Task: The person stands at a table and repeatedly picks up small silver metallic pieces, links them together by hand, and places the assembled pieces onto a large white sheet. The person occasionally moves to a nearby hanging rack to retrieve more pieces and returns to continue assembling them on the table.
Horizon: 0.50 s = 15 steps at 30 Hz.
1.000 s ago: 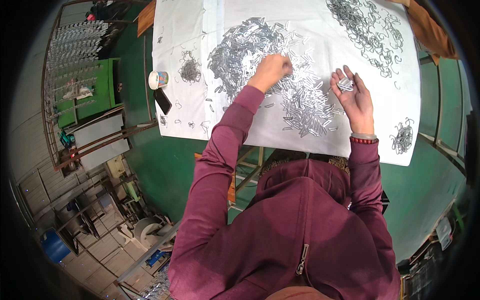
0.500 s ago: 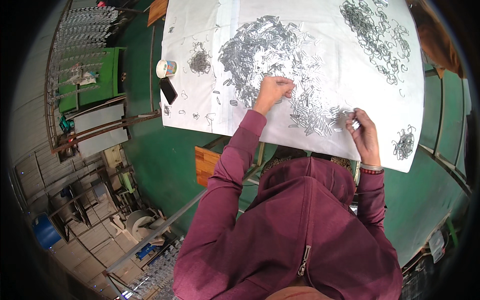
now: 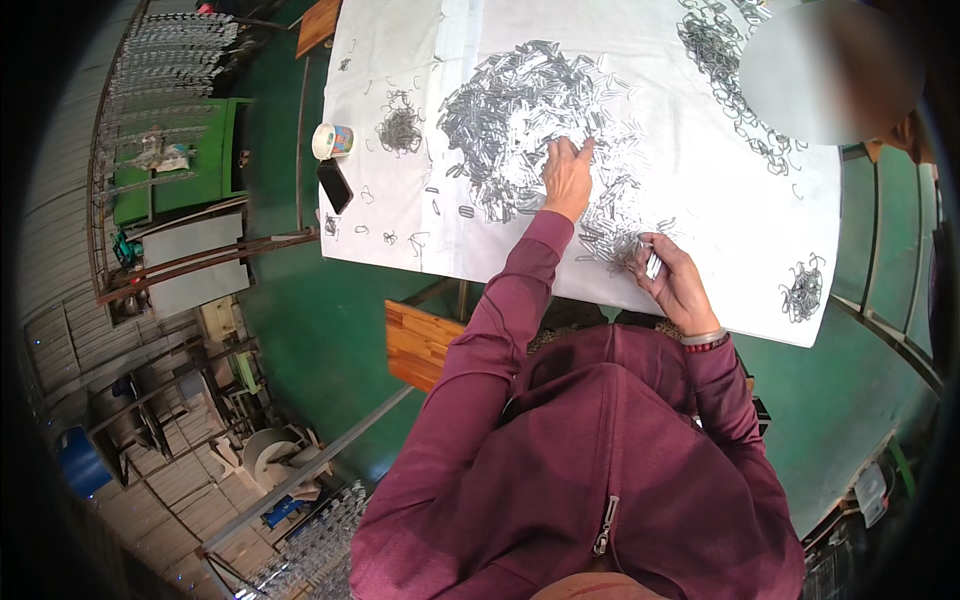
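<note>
A broad pile of small silvery metal loops (image 3: 500,120), long and narrow, is spread over the white-covered table (image 3: 720,200). My left hand (image 3: 568,178) reaches into the near middle of that pile, fingertips apart and touching the loops. Closer to the table's front edge, my right hand (image 3: 680,285) is closed around several of the loops (image 3: 654,264), which stick out between thumb and fingers. Just left of it, more loops lie loosely scattered.
Bent wire hooks (image 3: 710,45) lie in a heap at far right, with smaller wire clusters at near right (image 3: 802,290) and left (image 3: 400,130). A paper cup (image 3: 332,141) and a dark phone (image 3: 335,187) sit at the left edge. A blurred patch covers the upper right.
My left hand has shifted right and spread its fingers from a pinch. My right hand has moved left, toward the near edge of the pile, with loops in it.
</note>
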Available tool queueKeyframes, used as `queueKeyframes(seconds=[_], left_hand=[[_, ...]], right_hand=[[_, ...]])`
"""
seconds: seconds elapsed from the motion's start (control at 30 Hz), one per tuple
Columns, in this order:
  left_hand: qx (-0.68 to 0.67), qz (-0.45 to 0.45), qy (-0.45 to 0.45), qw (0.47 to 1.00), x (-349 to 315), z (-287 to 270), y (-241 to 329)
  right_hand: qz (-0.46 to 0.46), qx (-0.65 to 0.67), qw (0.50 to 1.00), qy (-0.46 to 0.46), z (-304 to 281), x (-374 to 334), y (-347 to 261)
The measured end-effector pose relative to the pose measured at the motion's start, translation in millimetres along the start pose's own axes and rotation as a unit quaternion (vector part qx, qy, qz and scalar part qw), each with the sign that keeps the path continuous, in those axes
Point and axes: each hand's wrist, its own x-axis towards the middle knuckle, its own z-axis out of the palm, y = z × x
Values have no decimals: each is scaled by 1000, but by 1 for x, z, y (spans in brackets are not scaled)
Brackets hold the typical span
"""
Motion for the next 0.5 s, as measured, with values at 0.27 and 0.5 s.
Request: queueKeyframes(seconds=[0.27,0.5], left_hand=[[54,128,-37,990,-55,8,16],[-78,97,38,991,22,17,17]], right_hand=[[-49,-3,998,29,-37,-20,-13],[-83,24,996,22,-42,-31,-30]])
